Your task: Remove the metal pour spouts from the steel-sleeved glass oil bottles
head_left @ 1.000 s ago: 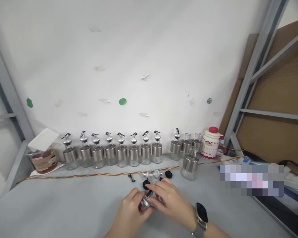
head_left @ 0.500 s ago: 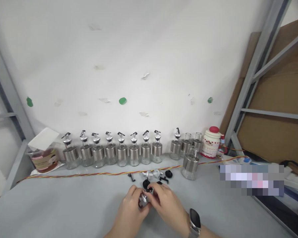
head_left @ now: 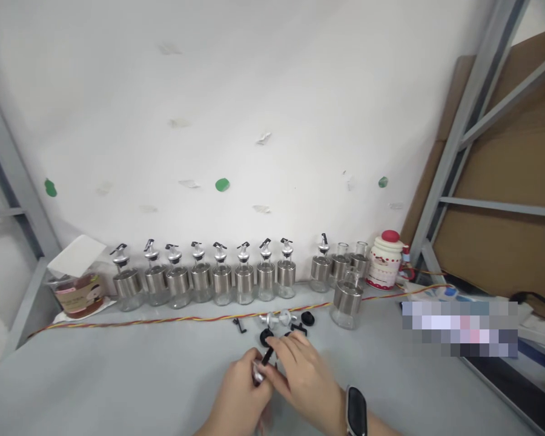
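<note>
At the front of the grey table, my left hand (head_left: 240,390) is closed around a silver pourer spout (head_left: 257,373), mostly hidden by the fingers. My right hand (head_left: 304,372), with a watch on its wrist, pinches a black lever (head_left: 267,356) at the spout's top. Whether the lever is seated in the spout I cannot tell. Just beyond the fingers lie a black round stopper (head_left: 266,337), a second black stopper (head_left: 307,318), silver and clear spouts (head_left: 279,318) and loose black levers, one of them (head_left: 240,325) off to the left.
Several glass bottles with steel bands (head_left: 222,284) line the wall, many wearing pourer tops. An untopped bottle (head_left: 346,303) stands forward of them at right. A twisted wire (head_left: 172,321) crosses the table. There is a white jar (head_left: 385,263) at right and a tea tub (head_left: 79,297) at left.
The black lever now stands up more visibly between my fingers. My right hand has shifted slightly, and the spout in my left hand has turned and is more covered.
</note>
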Motion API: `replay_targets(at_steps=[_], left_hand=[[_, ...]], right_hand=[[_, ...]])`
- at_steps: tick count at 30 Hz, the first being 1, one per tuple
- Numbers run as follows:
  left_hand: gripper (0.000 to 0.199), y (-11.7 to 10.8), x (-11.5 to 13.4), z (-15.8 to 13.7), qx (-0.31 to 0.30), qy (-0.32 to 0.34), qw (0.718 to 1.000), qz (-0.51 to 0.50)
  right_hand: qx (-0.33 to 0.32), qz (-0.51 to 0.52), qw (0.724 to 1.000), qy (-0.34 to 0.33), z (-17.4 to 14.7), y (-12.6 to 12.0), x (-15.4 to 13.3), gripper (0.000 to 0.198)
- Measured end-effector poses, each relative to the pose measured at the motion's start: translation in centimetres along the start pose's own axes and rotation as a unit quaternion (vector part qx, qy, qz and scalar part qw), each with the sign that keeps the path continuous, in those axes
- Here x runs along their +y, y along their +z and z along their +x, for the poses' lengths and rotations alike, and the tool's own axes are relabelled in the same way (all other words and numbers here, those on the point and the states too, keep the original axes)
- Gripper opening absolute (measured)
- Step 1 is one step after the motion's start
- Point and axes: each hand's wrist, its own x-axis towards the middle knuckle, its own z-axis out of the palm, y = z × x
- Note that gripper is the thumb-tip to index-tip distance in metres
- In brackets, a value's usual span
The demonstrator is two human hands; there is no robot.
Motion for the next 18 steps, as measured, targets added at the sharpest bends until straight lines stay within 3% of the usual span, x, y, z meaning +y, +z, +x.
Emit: replay_targets(at_steps=[5,14,18], left_hand=[[0.007,0.2,-0.1,-0.2,-0.008,-0.025,1.0,0.012],[0.006,1.5,-0.2,0.1,-0.051,-0.09,0.991,-0.088],[0.003,0.6,0.2,0.4,-0.017,-0.058,0.995,-0.086]], right_hand=[[-0.023,-0.051,0.998,-0.008,-0.2,0.7,0.0,0.021],[-0.057,-0.148,0.984,-0.078,-0.7,1.6,0.5,0.018],[-0.061,-0.151,0.983,-0.079,-0.7,1.7,0.6,0.02]])
